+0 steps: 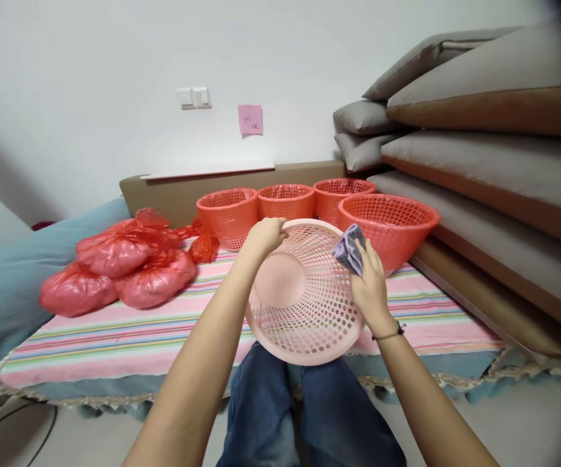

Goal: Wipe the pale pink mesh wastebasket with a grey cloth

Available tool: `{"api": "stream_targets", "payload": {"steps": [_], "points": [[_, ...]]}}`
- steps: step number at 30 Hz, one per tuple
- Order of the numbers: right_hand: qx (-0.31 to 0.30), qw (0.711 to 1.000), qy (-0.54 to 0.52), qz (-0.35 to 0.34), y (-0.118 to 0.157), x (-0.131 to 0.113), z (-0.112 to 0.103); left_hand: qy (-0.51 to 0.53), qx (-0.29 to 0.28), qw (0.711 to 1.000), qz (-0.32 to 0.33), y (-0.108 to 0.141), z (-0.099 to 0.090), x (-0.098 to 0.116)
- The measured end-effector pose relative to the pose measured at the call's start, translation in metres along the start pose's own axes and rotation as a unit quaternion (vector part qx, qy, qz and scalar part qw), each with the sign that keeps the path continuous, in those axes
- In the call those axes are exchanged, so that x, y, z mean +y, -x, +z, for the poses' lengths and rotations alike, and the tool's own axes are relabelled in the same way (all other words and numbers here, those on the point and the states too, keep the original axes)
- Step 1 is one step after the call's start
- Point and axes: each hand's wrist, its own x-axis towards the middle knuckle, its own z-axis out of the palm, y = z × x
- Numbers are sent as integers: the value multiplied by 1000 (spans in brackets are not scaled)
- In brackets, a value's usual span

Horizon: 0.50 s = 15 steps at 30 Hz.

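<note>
A pale pink plastic basket (280,280) with a lattice wall is tilted above my knees, its opening turned toward me. My left hand (268,235) grips its rim at the upper left, the fingers curled over the edge. At the right side of the rim my right hand (368,279) holds a folded purple and grey cloth (349,250) against the basket. The fingers press on the cloth, and a dark cord circles that wrist.
Red plastic baskets (227,211) stand in a row behind, on a striped pink sheet (129,344). Red plastic bags (156,279), tied and filled, lie at the left. Large grey cushions (484,159) are stacked high on the right. Behind is a wall with switches (194,98).
</note>
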Motion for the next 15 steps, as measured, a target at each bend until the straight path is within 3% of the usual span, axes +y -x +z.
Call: {"api": "stream_targets", "payload": {"steps": [3,7,10,15], "points": [[14,999,40,-2,-36,-30,11,-26,2,1000,5,0,4,12],[-43,991,68,-112,-58,-57,14,-36,9,999,15,1,6,17],[-72,982,94,-144,-53,-51,11,-31,8,999,3,3,4,14],[-65,984,154,-67,-17,-19,2,-32,9,999,-30,-3,2,5]]}}
